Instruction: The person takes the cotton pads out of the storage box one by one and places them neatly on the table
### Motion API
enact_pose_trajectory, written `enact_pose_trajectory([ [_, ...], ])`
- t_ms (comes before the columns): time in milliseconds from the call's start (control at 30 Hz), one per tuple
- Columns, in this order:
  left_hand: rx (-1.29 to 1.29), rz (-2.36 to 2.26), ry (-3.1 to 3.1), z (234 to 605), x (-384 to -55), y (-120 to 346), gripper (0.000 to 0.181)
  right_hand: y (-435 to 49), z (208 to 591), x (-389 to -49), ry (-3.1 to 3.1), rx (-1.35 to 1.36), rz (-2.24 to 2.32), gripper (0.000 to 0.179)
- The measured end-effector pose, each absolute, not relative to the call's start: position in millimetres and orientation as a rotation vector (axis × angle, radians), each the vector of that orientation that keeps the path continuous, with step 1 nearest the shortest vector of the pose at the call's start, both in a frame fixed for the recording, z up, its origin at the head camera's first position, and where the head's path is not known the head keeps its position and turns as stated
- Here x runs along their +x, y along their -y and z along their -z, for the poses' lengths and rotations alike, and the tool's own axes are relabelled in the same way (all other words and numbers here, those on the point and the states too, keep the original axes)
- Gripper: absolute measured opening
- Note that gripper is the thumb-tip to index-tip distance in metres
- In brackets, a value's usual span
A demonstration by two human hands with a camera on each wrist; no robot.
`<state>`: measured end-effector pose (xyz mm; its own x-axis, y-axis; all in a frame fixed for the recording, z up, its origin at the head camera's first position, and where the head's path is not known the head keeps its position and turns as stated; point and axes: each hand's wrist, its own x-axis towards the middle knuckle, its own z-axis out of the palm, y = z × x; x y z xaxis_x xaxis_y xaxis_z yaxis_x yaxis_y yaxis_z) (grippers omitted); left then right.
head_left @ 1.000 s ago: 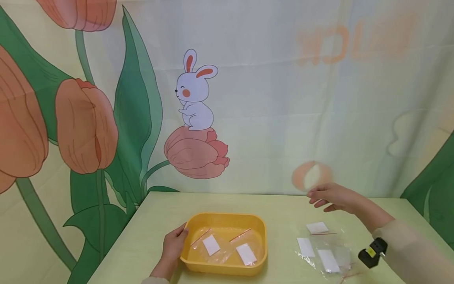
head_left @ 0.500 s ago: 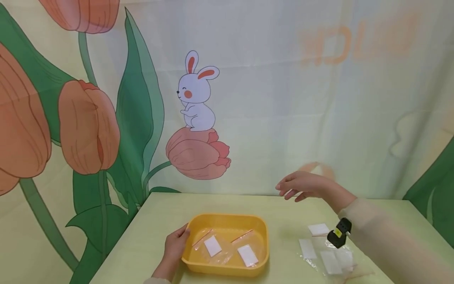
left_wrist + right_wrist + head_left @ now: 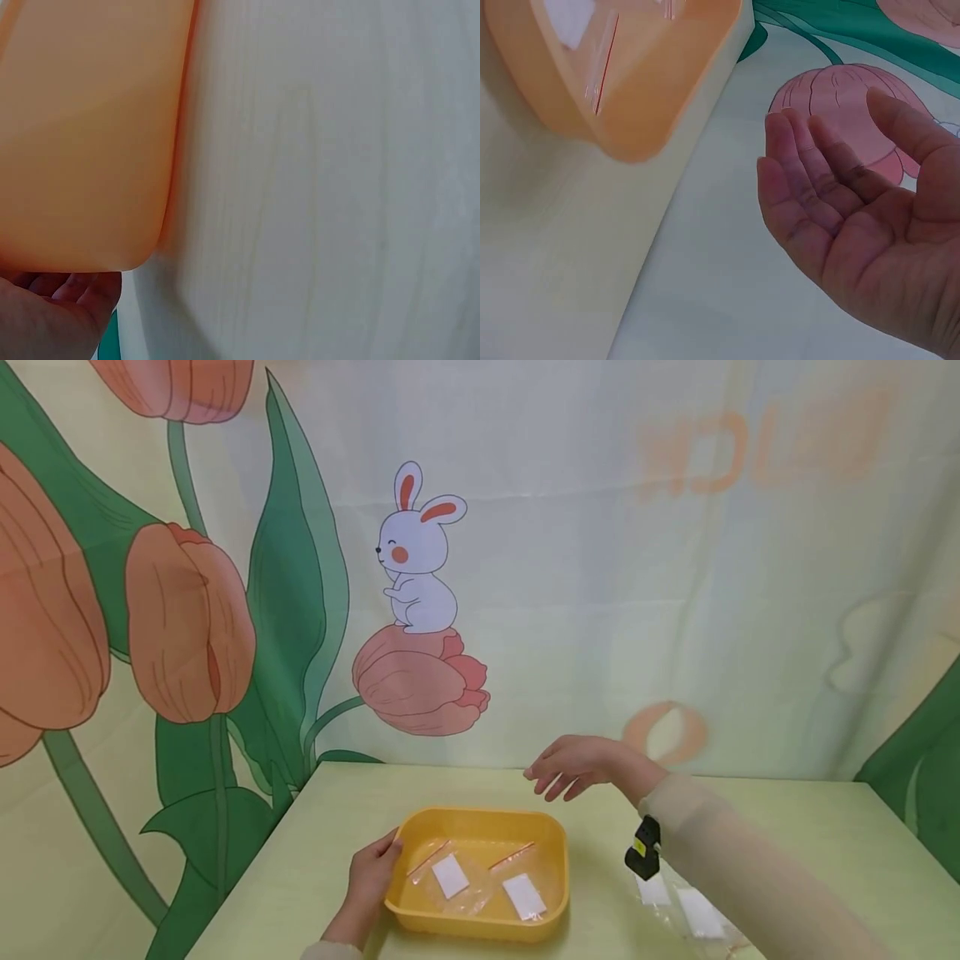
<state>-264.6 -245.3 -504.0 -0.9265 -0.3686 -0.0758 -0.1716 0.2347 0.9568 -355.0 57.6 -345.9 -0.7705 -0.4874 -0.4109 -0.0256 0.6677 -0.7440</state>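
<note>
My left hand [image 3: 369, 877] holds the left end of a yellow plastic tray [image 3: 480, 929], thumb at its rim. In the left wrist view its curled fingers [image 3: 94, 296] meet the tray's end wall. Inside the tray lie two clear zip bags with red seal lines, each with a white rectangular piece, one left [image 3: 450, 877] and one right [image 3: 523, 896]. Above the tray's far right corner hovers my right hand [image 3: 573, 767]. The right wrist view shows its palm bare and its fingers [image 3: 784, 146] loosely bent, apart from the tray.
Right of the tray, several more clear bags with white pieces [image 3: 701, 912] lie on the pale table [image 3: 330, 810], partly covered by the right sleeve [image 3: 738, 852]. A cloth backdrop with tulips and a rabbit [image 3: 420, 568] hangs behind the table's far edge.
My right hand has swept left, from above the loose bags to the far side of the tray, holding nothing. The left hand, the tray and its two bags stay put.
</note>
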Motion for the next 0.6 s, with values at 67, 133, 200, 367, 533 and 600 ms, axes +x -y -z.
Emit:
enact_pose_trajectory([
  [67,0.517,1.771,2.334,503.2,-264.9,244.8,0.042,-49.1,348.4,-355.8,-2.271,-0.389,1.009,0.040],
  [133,0.523,1.767,2.336,503.1,-265.3,244.8,0.042,-41.7,349.8,-355.9,-2.260,-0.385,1.010,0.040],
  [200,0.529,1.766,2.340,503.3,-265.7,245.2,0.042,-34.9,350.9,-356.0,-2.254,-0.383,1.008,0.039],
  [367,0.547,1.766,2.342,504.1,-266.5,246.9,0.042,-21.3,353.5,-356.7,-2.248,-0.383,1.006,0.039],
  [533,0.540,1.776,2.339,505.1,-267.5,247.1,0.041,-10.0,357.6,-356.8,-2.241,-0.338,1.028,0.039],
  [600,0.539,1.780,2.340,504.9,-267.5,246.5,0.041,-5.2,360.9,-356.7,-2.229,-0.314,1.045,0.037],
])
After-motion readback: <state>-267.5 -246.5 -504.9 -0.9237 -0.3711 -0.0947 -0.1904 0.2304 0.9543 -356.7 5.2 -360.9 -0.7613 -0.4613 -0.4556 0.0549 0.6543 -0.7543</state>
